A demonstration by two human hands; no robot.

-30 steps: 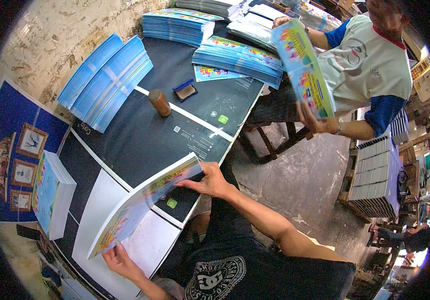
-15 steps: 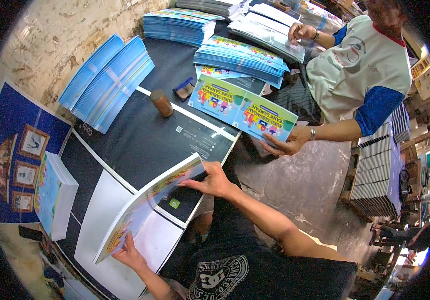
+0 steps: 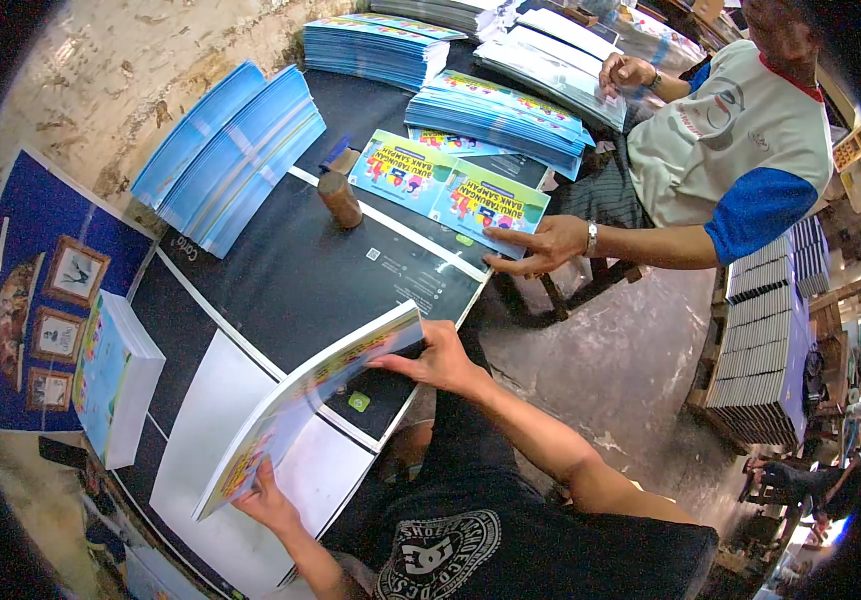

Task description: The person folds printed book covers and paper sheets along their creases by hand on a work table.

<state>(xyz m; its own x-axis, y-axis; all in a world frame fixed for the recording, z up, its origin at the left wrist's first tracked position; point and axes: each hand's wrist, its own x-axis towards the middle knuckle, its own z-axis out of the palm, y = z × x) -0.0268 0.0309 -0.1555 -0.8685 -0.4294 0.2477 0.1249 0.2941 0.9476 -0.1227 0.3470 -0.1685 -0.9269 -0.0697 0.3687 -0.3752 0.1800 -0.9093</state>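
Note:
Between my two hands stands a sheaf of printed booklet covers point(image 3: 301, 405), on edge and slightly bowed, with its colourful side toward me. My left hand point(image 3: 269, 500) grips its near lower end, thumb over the printed face. At the far end my right hand point(image 3: 441, 358) pinches the sheaf between thumb and fingers. Below it white paper point(image 3: 213, 440) lies on the dark tabletop; whether the sheaf's lower edge touches is hard to see. Across from me, a co-worker's hand point(image 3: 546, 247) is on a flat green-and-blue printed cover sheet point(image 3: 448, 183) at the table edge.
Blue-edged cover stacks point(image 3: 236, 160) lean by the wall, with another stack point(image 3: 506, 115) near the co-worker. A wooden cylinder point(image 3: 339, 200) stands mid-table. A thick booklet pile point(image 3: 121, 385) sits at left. Bundled books point(image 3: 759, 350) stand on the right, beyond the floor.
The co-worker's hand has moved left with the printed cover sheet, which is now over the table beside the wooden cylinder. My hands keep the same hold; the whole view has shifted slightly.

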